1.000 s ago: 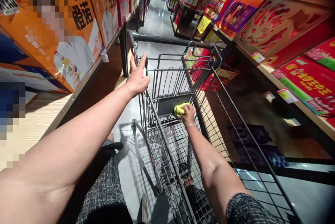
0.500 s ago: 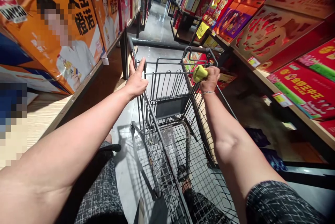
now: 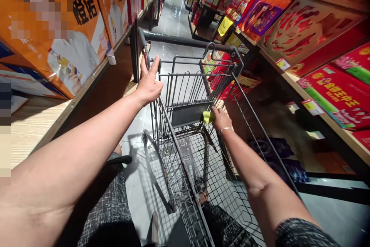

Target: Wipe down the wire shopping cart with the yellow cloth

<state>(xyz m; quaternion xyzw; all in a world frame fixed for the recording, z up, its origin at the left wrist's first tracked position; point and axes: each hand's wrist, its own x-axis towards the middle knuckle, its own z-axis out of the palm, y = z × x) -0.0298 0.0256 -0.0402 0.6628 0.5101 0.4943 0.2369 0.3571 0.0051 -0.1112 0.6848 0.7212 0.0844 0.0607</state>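
Note:
A dark wire shopping cart [image 3: 176,150] stands in the aisle in front of me. My left hand [image 3: 148,83] rests on the top rail at the cart's left corner, fingers wrapped round the wire with the forefinger stretched up. My right hand [image 3: 221,118] reaches inside the cart and presses a small yellow cloth [image 3: 207,116] against the inner right side, near the folded child-seat panel [image 3: 187,114]. A thin bracelet sits on that wrist.
Orange printed boxes [image 3: 72,27] line the wooden shelf on the left. Red gift boxes [image 3: 303,31] fill the shelves on the right, with yellow price tags [image 3: 224,26]. The glossy aisle floor [image 3: 173,12] runs ahead past the cart's grey handle bar [image 3: 185,41].
My right hand with the yellow cloth has dropped from the cart's top right rail down inside the cart. The left hand has stayed on the left corner.

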